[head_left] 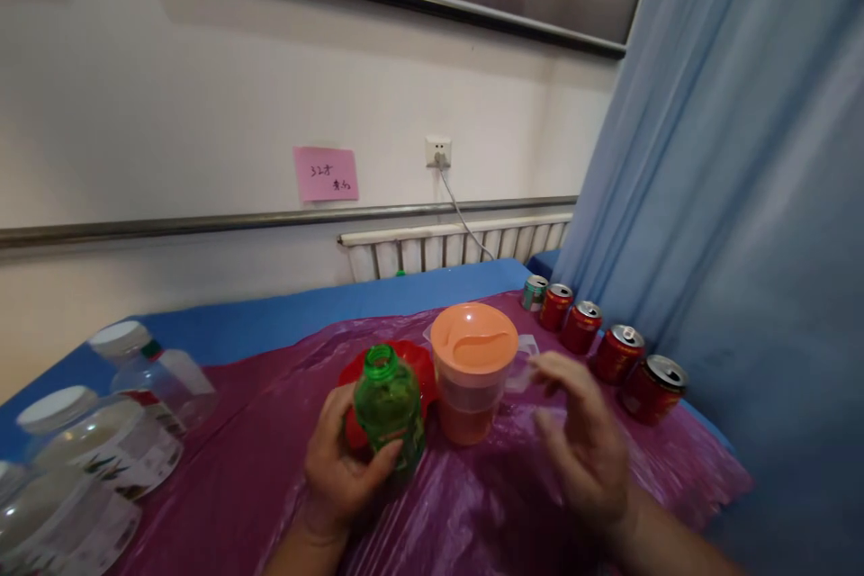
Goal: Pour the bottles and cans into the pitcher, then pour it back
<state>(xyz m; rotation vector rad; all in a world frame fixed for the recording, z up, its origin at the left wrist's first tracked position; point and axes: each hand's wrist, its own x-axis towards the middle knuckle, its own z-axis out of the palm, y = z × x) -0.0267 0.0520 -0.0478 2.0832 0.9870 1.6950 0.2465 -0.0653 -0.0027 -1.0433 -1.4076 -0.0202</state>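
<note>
My left hand (346,461) is wrapped round a green bottle (390,405) whose neck is uncapped and points up. Behind the bottle lies a red dish (425,369) with a wavy rim. Just right of the bottle stands a clear pitcher (471,405) with an orange lid (474,337) and reddish lower part, its handle on the right side. To the right of that handle, my right hand (584,441) is raised with its fingers apart, slightly blurred, holding nothing.
Several drink cans (616,353) stand in a row at the right, beside a blue curtain (729,198). Large white-capped bottles (112,441) are at the left. Purple plastic film (249,441) covers the blue tabletop (270,315). A cord (463,214) hangs from the wall socket.
</note>
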